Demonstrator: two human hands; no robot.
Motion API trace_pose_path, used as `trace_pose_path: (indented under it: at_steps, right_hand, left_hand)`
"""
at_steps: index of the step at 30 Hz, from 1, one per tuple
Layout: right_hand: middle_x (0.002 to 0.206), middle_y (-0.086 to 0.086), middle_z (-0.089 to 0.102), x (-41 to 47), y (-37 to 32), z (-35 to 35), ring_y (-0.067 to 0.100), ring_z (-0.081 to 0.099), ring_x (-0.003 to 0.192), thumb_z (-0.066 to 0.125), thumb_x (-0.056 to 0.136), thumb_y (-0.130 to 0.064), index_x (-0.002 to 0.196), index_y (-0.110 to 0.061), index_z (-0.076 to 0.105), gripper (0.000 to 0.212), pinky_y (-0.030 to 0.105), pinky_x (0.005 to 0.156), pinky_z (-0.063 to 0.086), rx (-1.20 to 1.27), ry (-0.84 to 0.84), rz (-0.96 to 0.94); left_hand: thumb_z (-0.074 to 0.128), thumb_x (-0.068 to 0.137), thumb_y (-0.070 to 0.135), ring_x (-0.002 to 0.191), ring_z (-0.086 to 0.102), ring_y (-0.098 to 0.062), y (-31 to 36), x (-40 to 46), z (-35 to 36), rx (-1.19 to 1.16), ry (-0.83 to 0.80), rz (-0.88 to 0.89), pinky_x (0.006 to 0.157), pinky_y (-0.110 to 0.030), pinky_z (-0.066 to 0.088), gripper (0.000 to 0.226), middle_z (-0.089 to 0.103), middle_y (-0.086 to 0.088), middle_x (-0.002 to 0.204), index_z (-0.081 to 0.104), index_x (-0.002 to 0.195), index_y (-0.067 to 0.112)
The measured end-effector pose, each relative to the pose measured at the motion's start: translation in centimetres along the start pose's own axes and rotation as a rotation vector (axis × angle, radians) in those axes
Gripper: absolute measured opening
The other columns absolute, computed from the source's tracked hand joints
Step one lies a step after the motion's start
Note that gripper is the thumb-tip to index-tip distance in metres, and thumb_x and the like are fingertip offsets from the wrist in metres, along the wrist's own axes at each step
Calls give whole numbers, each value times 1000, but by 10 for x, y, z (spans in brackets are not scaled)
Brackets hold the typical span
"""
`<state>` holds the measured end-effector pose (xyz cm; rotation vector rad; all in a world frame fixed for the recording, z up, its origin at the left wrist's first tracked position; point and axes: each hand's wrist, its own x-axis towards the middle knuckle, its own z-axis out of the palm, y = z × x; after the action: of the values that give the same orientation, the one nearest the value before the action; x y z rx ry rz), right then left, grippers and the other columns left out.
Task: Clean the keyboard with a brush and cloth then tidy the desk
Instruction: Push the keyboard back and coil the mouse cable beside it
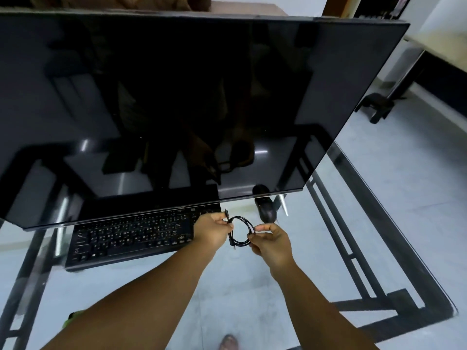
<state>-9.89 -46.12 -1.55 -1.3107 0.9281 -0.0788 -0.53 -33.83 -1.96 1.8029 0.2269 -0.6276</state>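
We've got the black cable (240, 231) looped between both hands: left hand (213, 229) fingers pinched on the plug end, right hand (269, 239) fingers closed on the coil's other side. Keyboard (131, 236) sits just left of our left fingers. Probably best to keep the loops even and tuck the loose end before setting it down.

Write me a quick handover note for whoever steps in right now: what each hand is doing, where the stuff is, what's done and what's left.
Left hand: pinching one side of a coiled black cable.
Right hand: pinching the other side of the same coil, held above the glass desk.
Keyboard: on the desk under the monitor, left of the hands.
Mouse: just beyond the hands.
No brush or cloth in view; whether the keyboard is clean cannot be told.
Left: finish coiling the cable, set it down.
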Motion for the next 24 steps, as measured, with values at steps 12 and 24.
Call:
trace_pose_path:
  at_steps: [12, 24]
  right_hand:
    - [65, 4, 70, 59, 22, 2, 18, 65, 58, 68, 72, -5, 85, -9, 66, 14, 33, 67, 57, -104, 214, 104]
    - [62, -4, 70, 71, 17, 18, 20, 72, 68, 69, 74, -10, 79, -23, 69, 14, 31, 66, 59, -127, 286, 81]
  left_hand:
    - [73, 79, 16, 77, 67, -14, 5, 38, 43, 273, 117, -18, 62, -23, 52, 15, 71, 5, 90, 70, 93, 22]
    - [58, 89, 11, 98, 64, -18, -5, 35, 36, 415, 221, 155, 75, -22, 49, 30, 63, -2, 123, 66, 117, 18]
